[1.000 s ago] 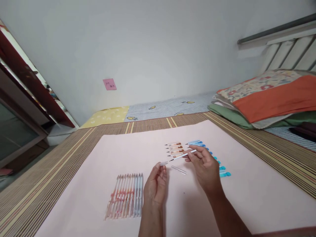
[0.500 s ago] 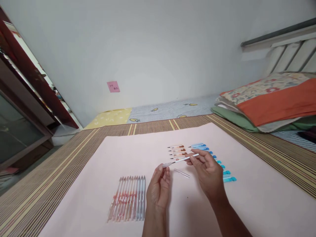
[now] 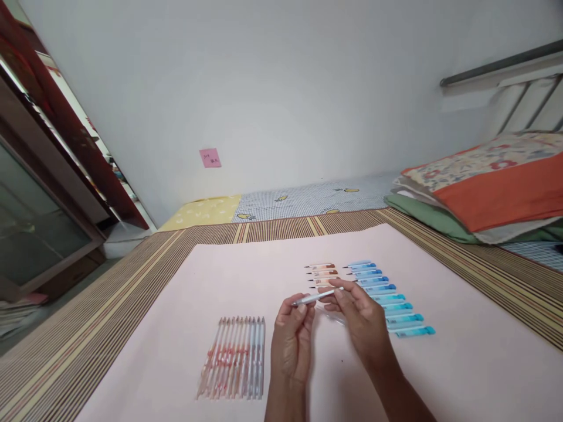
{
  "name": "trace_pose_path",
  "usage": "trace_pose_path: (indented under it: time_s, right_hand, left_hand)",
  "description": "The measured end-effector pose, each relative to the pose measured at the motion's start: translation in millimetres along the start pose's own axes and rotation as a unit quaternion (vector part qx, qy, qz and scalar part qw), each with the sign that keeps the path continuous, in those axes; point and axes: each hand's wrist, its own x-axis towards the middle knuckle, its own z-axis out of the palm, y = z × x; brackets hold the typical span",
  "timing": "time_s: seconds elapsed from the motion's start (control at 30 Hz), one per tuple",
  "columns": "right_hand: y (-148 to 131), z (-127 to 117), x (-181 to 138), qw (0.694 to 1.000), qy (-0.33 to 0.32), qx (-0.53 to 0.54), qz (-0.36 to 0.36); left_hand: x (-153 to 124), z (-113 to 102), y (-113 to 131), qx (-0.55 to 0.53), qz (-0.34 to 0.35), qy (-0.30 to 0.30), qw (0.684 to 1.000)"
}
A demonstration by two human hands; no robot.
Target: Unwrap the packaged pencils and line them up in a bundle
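My left hand (image 3: 295, 331) pinches a small translucent pen front section (image 3: 308, 299), its tip pointing left. In the fingers of my right hand (image 3: 358, 308) is a slim white pen refill (image 3: 335, 291), lined up with the front section and running into it. Below the right fingers, partly hidden, a clear pen barrel (image 3: 333, 317) lies on the pink sheet. Just beyond my hands are several short brown-and-orange pen pieces (image 3: 324, 273) with dark tips. Beside my right hand, a column of blue and turquoise pieces (image 3: 401, 306) is partly covered by it.
Left of my hands, a row of clear pens (image 3: 235, 357) with reddish markings lies side by side. The pink sheet (image 3: 162, 351) covers a striped mat (image 3: 57, 328). Folded bedding (image 3: 488, 187) is at the right, and a pink note (image 3: 210, 157) hangs on the wall.
The white refill has gone into the front section, and my hands have come closer together. The whole view has shifted slightly, with things appearing further right and lower.
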Motion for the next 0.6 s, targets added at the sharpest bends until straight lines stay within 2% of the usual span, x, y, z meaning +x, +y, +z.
trace_pose_path:
  time_s: [0.27, 0.37, 0.47, 0.53, 0.6]
  right_hand:
    - [5, 7, -5, 1.000, 0.005, -0.010, 0.019]
    - [-1, 4, -3, 0.999, -0.022, -0.015, 0.020]
    - [-5, -7, 5, 0.999, -0.035, -0.027, 0.001]
    - [-3, -19, 12, 0.996, -0.029, -0.080, -0.012]
    - [5, -32, 17, 0.980, -0.041, -0.196, -0.016]
  left_hand:
    - [0, -1, -2, 0.013, 0.015, 0.011, 1.000]
    - [3, -2, -3, -0.035, -0.001, 0.053, 0.998]
    - [7, -4, -3, -0.108, -0.050, 0.121, 0.985]
    - [9, -6, -1, -0.165, -0.089, 0.148, 0.971]
    - [10, -8, 1, -0.219, -0.116, 0.134, 0.959]
